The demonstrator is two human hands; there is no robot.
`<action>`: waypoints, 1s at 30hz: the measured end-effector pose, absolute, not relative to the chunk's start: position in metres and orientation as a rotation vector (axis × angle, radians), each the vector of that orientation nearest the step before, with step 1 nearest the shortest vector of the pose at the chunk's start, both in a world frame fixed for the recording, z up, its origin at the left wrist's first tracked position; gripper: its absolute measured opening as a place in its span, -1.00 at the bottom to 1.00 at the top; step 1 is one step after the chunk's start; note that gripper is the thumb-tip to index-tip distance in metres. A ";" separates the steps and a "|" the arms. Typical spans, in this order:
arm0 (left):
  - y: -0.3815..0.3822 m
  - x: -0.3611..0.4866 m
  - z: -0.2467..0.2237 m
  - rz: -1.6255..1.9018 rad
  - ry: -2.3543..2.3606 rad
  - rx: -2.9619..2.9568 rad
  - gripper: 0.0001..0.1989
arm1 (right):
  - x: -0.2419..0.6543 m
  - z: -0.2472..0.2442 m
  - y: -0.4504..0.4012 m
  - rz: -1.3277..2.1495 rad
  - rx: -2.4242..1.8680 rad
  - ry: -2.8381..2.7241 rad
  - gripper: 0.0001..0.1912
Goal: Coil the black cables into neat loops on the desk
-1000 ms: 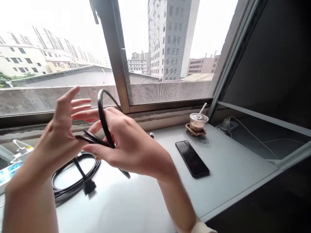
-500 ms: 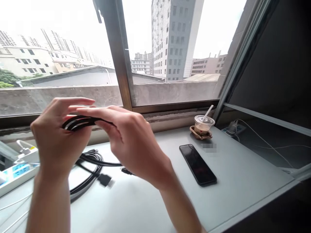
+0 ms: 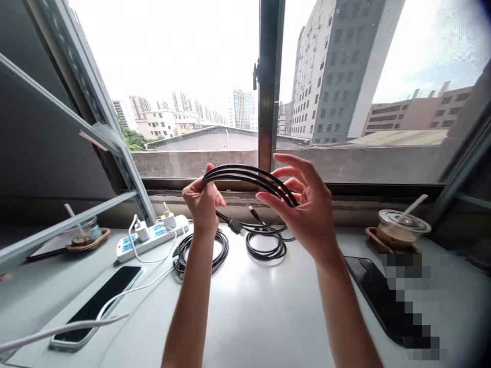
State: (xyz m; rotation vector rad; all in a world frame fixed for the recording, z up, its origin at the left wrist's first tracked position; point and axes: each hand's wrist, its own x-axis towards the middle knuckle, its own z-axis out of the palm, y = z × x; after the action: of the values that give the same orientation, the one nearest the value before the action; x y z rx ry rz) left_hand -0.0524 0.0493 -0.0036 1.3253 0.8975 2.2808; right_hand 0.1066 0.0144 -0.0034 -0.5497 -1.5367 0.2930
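A looped black HDMI cable [image 3: 245,171] is held up between my two hands, arching above the white table. My left hand [image 3: 203,204] is closed round the left end of its loops. At the other end, the loops lie between the thumb and fingers of my right hand [image 3: 310,204], whose fingers are curved and partly spread. Below the loops hangs the cable's plug [image 3: 235,226]. Two more coiled black cables lie behind on the table: one coil [image 3: 220,258] is partly hidden by my left forearm, the other coil [image 3: 267,251] sits between my arms.
Left stands a white power strip [image 3: 153,237] with chargers and white cords. A phone [image 3: 99,301] lies beneath a white cord [image 3: 126,292]. On the right are a dark phone [image 3: 376,291] and a lidded drink cup [image 3: 401,227]. A window frame [image 3: 268,102] rises behind.
The view has swung left. My hands, close together before, are now apart with the cable loops spanning them. My right hand's fingers have spread, and the loops have opened into a wider arch.
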 end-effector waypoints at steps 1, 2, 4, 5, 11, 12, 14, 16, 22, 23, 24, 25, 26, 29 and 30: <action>0.045 -0.056 -0.001 2.309 0.855 1.258 -0.47 | 0.105 -0.005 0.016 0.318 -0.570 -1.571 -0.61; 0.040 -0.058 0.002 2.316 0.812 1.212 -0.47 | 0.104 -0.006 0.016 0.336 -0.581 -1.599 -0.65; 0.032 -0.061 0.004 2.271 0.741 1.177 -0.48 | 0.101 -0.007 0.014 0.384 -0.570 -1.612 -0.75; 0.029 -0.061 0.004 2.232 0.722 1.182 -0.49 | 0.099 -0.007 0.011 0.431 -0.550 -1.603 -0.77; 0.040 -0.050 -0.012 1.994 1.074 1.374 -0.56 | 0.102 -0.002 -0.009 0.793 -0.430 -1.392 -0.82; 0.045 -0.049 -0.017 1.950 1.201 1.436 -0.58 | 0.104 -0.001 -0.011 0.806 -0.442 -1.343 -0.82; 0.053 -0.047 -0.027 1.746 1.386 1.548 -0.61 | 0.108 0.002 -0.011 0.794 -0.486 -1.230 -0.83; 0.058 -0.043 -0.036 1.452 1.417 1.605 -0.56 | 0.111 0.003 -0.010 0.733 -0.522 -1.106 -0.86; 0.052 -0.014 -0.055 0.552 0.954 1.654 -0.23 | 0.096 -0.007 -0.025 0.360 -0.438 -0.973 -0.80; 0.052 -0.008 -0.055 0.605 0.875 1.632 -0.25 | 0.092 -0.010 -0.028 0.316 -0.432 -0.996 -0.78; 0.052 -0.004 -0.055 0.710 0.804 1.601 -0.29 | 0.089 -0.012 -0.029 0.274 -0.421 -1.008 -0.77; 0.052 -0.001 -0.054 0.832 0.740 1.567 -0.35 | 0.087 -0.013 -0.029 0.244 -0.401 -1.009 -0.80; 0.053 0.001 -0.052 0.952 0.684 1.536 -0.43 | 0.087 -0.014 -0.027 0.233 -0.374 -0.998 -0.84; 0.058 -0.003 -0.044 1.233 0.609 1.462 -0.63 | 0.095 -0.013 -0.008 0.313 -0.270 -0.931 -0.93; 0.059 -0.007 -0.040 1.319 0.596 1.427 -0.67 | 0.099 -0.012 0.001 0.383 -0.254 -0.919 -0.94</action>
State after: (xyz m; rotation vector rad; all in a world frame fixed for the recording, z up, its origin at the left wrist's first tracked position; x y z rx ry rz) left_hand -0.0070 0.0587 -0.0404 1.4273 0.5962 1.3187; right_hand 0.0990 0.0014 -0.0123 -0.2537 -0.9191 0.3828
